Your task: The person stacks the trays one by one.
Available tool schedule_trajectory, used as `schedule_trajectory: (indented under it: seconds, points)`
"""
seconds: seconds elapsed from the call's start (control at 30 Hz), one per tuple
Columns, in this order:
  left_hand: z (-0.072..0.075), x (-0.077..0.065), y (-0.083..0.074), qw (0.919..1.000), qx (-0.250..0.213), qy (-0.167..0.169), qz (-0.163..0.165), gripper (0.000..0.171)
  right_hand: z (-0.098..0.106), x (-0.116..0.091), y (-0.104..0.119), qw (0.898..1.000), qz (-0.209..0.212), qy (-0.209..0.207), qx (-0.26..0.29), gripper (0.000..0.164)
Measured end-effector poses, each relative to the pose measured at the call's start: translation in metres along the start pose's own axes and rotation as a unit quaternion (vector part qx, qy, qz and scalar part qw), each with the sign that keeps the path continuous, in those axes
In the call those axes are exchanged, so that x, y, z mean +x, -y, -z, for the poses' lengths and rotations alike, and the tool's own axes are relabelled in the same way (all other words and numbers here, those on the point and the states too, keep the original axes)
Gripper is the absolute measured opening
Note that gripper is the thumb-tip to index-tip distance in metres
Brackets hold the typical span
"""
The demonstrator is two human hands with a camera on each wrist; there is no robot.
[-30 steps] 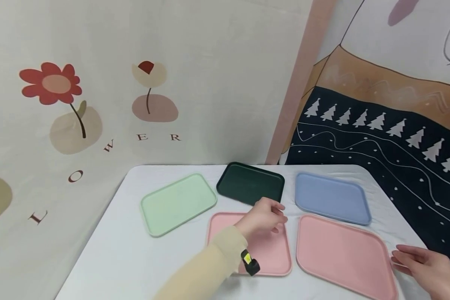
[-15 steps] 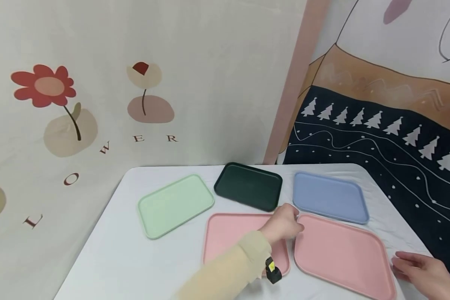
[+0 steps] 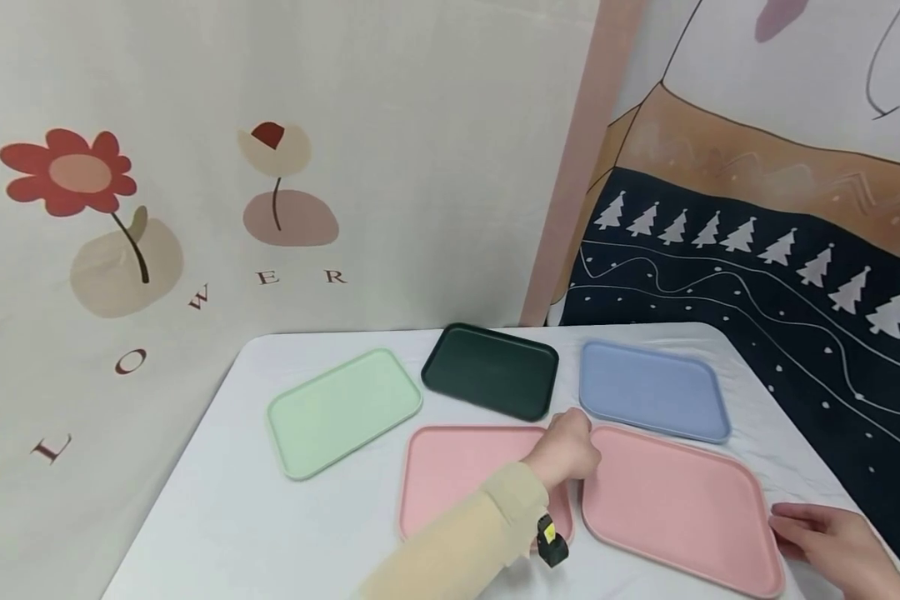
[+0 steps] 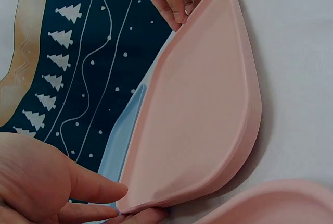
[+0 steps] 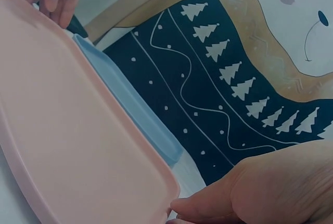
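Observation:
The right-hand pink tray [image 3: 675, 508] lies flat on the white table between my two hands. My left hand [image 3: 566, 446] grips its left edge. In the left wrist view, the thumb rests at the rim of this pink tray [image 4: 192, 99] with fingers beneath it. At the opposite edge, my right hand [image 3: 832, 537] pinches the rim; the right wrist view shows thumb and fingertips meeting at the corner of the tray [image 5: 78, 125]. A second pink tray [image 3: 457, 471] sits to the left, partly hidden under my left forearm.
Along the back of the table [image 3: 195, 517] lie a light green tray [image 3: 345, 412], a dark green tray [image 3: 491, 371] and a blue tray [image 3: 652, 390]. The blue one sits just behind the right pink tray. A printed cloth [image 3: 420, 167] hangs behind.
My left hand has moved right, from over the left pink tray to the left edge of the right one, and grips it. My right hand has closed in on the opposite edge.

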State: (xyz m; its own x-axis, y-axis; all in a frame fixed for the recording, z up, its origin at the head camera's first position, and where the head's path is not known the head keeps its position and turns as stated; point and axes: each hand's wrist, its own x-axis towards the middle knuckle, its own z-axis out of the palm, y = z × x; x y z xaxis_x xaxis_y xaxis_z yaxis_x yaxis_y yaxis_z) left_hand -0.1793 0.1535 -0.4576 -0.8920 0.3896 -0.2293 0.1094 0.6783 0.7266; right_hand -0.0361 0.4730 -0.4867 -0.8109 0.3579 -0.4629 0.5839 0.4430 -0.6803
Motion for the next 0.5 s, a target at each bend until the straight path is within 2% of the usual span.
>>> schedule_trajectory:
  seconds: [0.1,0.33,0.5]
  points:
    - [0.001,0.002,0.0,1.0,0.006,0.002,0.002,0.009,-0.002,0.0,0.001,1.0,0.006,0.003,-0.002,0.051]
    - [0.001,0.004,-0.001,0.9994,0.033,0.011,0.004,0.033,-0.006,0.002,0.001,1.0,0.018,0.012,-0.016,0.051]
    - [0.003,0.004,0.0,0.9991,0.041,0.011,0.002,0.033,-0.012,0.001,0.007,0.999,0.027,-0.001,-0.024,0.049]
